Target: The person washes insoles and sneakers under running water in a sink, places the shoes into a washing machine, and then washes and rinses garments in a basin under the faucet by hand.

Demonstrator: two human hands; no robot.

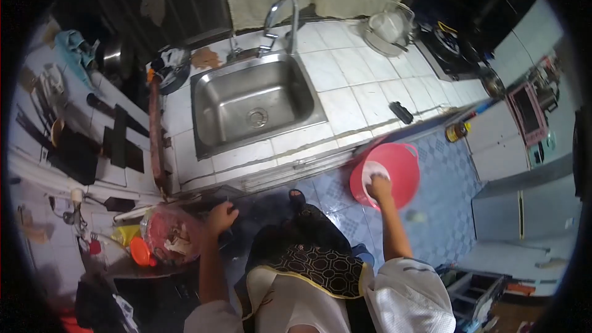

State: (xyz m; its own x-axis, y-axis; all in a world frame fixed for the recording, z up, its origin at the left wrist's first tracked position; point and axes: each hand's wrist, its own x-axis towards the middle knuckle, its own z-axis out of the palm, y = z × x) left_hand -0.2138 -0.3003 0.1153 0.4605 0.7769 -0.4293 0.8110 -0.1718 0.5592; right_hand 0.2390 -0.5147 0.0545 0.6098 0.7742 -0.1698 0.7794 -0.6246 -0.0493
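Observation:
My right hand [378,187] reaches down into a red-pink plastic tub [404,176] on the floor. Its fingers are closed on a pale rounded item [374,169] at the tub's left side; whether this is a cloth or a dish I cannot make out. My left hand [222,217] hangs in front of the counter with its fingers curled in, and nothing shows in it. Just left of it is a clear plastic bag [177,228] with scraps inside, beside an orange round lid [140,251].
A steel sink [256,98] with a tap [280,21] is set in the white-tiled counter [370,98]. A dark object [401,112] lies near the counter edge. Strainers [387,32] and a stove [453,52] stand at the right. A jar [457,131] is on the floor side beyond the tub.

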